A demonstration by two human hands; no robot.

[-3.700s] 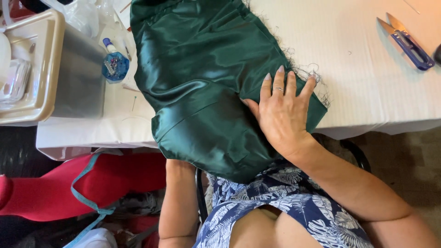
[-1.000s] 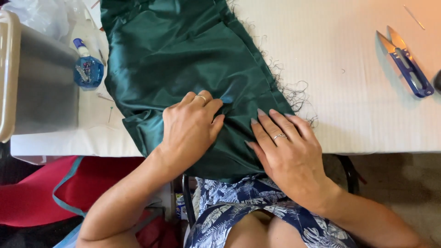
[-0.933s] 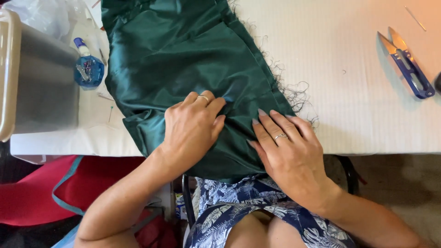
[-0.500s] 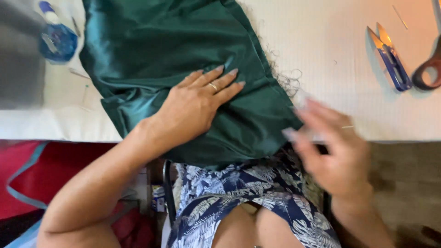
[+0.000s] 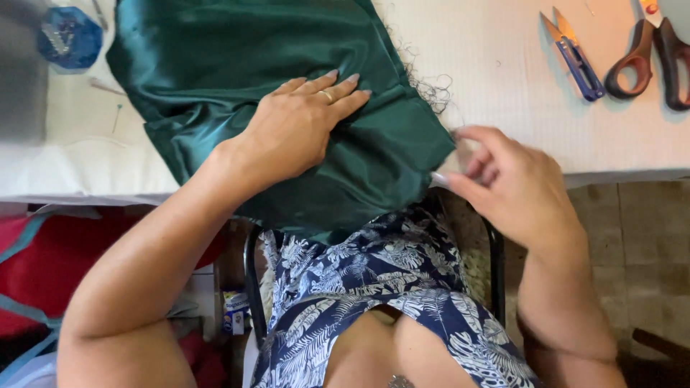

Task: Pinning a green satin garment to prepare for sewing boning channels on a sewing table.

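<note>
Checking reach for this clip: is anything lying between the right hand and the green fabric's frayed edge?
Nothing visible does. The right hand sits beside the frayed edge of the green fabric, with only bare white table there; the left hand presses flat on the fabric.

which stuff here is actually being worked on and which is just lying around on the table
In hand:
- green satin fabric, pressed flat under the left hand
- its frayed edge threads, near the right hand, whose fingers are curled; what they pinch is blurred

Lying about:
- blue thread snips
- brown-handled scissors
- blue round container
- pin on the white table cover
</note>
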